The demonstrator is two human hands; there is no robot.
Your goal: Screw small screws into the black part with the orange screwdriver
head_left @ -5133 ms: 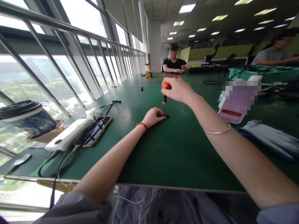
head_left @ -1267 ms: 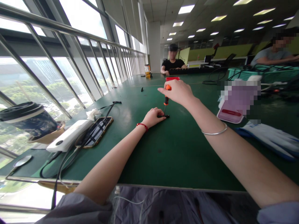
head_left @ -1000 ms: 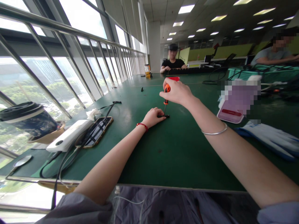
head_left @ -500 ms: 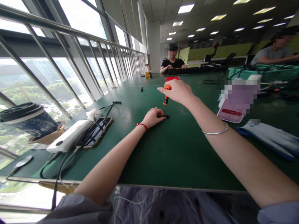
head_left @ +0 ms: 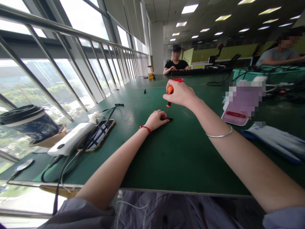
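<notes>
On the green table my left hand [head_left: 156, 120] pinches a small black part [head_left: 170, 119] and keeps it against the surface. Most of that part is covered by my fingers, so its kind cannot be made out. Above it, my right hand [head_left: 181, 92] is closed around the orange and black handle of a screwdriver [head_left: 169, 99]. The screwdriver stands nearly upright, its thin shaft reaching down to the black part beside my left fingertips. Whether the tip sits in a screw is too small to see.
Left lie a phone [head_left: 101, 133], a white power bank [head_left: 71, 139], cables and a tilted cup [head_left: 30, 122]. A red tray [head_left: 176, 80] sits behind my right hand. Gloves [head_left: 276, 140], a pink phone [head_left: 235, 117] and a green basket [head_left: 274, 76] are right. Two people sit beyond.
My right hand's fingers have shifted back and forth around the screwdriver handle, and its lean varies slightly. My left hand and the black part stay put. The far person now has a long black object in front.
</notes>
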